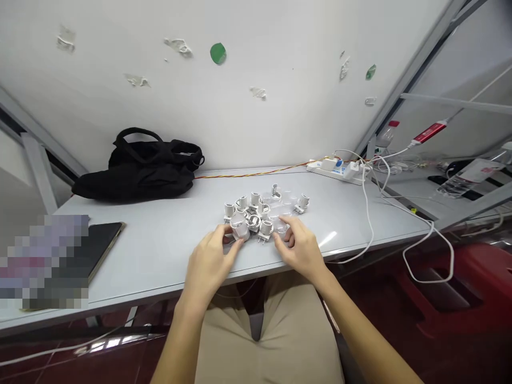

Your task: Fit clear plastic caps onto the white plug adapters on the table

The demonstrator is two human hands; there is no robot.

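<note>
Fingers (221, 234) of the left hand (206, 260) are pinched in close, with the thumb, on a clear cup (240, 226). The right hand (301, 249) has its fingers bent, with a small gap to its thumb, and they touch more clear cups (281, 228). I cannot tell if they grip one tight. Between the two hands sit white plug pieces (265, 228) in a messy bunch, near the middle of the front edge of the bench (160, 240). Some have metal prongs that stick out. They lie so close together that some hide others. The clear cups are see-through, so it is hard to make out where one stops. Some left fingertips are hidden behind the clear cup.

Near the back edge, a black bag (138, 173) lies to the left and a white power strip (334, 170) to the right. A dark flat thing (104, 234) is by the left end, and blurry squares cover part of it. A red stool (484, 282) is cut off at the right.
</note>
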